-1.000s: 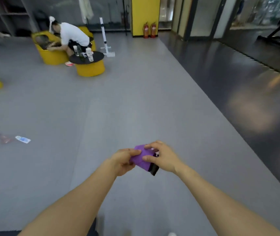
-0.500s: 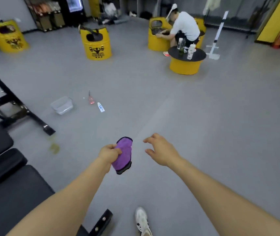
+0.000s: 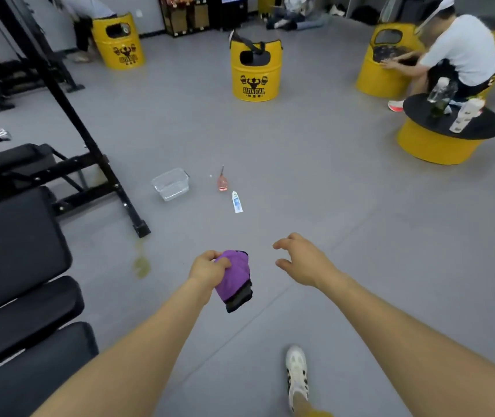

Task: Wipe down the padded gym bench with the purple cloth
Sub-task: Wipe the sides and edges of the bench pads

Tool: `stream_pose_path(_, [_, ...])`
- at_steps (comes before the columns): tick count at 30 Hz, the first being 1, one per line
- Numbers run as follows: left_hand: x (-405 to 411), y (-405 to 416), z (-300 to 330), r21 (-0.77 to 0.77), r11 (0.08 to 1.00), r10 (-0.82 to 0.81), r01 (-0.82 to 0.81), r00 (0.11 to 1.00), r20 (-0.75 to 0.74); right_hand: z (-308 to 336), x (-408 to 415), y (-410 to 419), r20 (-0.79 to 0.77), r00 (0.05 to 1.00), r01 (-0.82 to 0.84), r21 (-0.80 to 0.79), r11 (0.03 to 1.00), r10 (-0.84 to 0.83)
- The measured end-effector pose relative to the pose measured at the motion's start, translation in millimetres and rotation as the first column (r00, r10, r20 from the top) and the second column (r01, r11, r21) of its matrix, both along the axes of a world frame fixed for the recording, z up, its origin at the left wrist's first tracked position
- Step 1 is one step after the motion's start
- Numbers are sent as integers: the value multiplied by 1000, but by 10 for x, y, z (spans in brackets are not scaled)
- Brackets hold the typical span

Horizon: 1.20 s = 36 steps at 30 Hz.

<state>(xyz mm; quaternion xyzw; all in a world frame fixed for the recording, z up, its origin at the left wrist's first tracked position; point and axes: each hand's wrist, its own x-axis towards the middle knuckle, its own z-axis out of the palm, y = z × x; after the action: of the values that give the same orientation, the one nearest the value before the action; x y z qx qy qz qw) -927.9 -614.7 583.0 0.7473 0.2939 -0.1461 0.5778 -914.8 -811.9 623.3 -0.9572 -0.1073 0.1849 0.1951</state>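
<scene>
My left hand point(image 3: 208, 270) grips the purple cloth point(image 3: 234, 279), which hangs bunched with a dark edge at its bottom, out over the grey floor. My right hand point(image 3: 303, 260) hovers a little to the right of the cloth with fingers loosely spread and holds nothing. The black padded gym bench point(image 3: 14, 254) fills the lower left, its pads well to the left of both hands; neither hand touches it.
A black steel frame leg point(image 3: 114, 188) slants down beside the bench. On the floor ahead lie a clear plastic tub point(image 3: 170, 184), a pink bottle point(image 3: 222, 182) and a white tube point(image 3: 236, 201). Yellow barrels point(image 3: 255, 70) and a seated person point(image 3: 456, 52) are farther off. My white shoe point(image 3: 296, 374) is below.
My view has swung left, bringing the bench and frame into sight. My right hand let go of the cloth, and my left hand alone holds it.
</scene>
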Motion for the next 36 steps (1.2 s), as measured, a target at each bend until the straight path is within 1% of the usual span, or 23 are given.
stream_pose_path(6, [1340,512,-205,62,984,173,-169,984,-52,-235,1733,491,-35,986,-160,33,987,161])
stream_pose_path(10, [2240,879,-140,114,954,283,-278,959,-24,-200,2805,889,-48,968,-246,37,969,247])
stream_pose_path(13, [2740,1189,-58,136,938,326,-320,945,-29,-116,3445,1295,-60,953,-295,54,954,298])
stream_pose_path(15, [3050,1447,-44,145,927,354,-346,935,-34,-100,3838,1639,-61,931,-356,67,932,360])
stream_pose_path(19, [3751,2056,-240,158,907,404,-391,913,-60,-245,4615,2355,-88,913,-386,125,914,398])
stream_pose_path(24, [4782,2840,-573,136,915,393,-381,916,-81,-556,5634,3088,-137,922,-346,124,930,361])
stream_pose_path(27, [5339,3266,-649,128,942,326,-312,939,-111,-672,6221,3517,-146,930,-329,85,941,338])
stream_pose_path(30, [5924,3657,-683,101,961,267,-257,959,-98,-840,6820,3970,-154,929,-323,110,940,337])
stream_pose_path(33, [6463,3984,-723,83,976,210,-202,973,-94,-1029,7323,4401,-169,920,-337,116,934,353])
stream_pose_path(36, [7010,4315,-849,14,981,195,-195,977,-83,-1264,7874,4816,-180,899,-378,139,915,398])
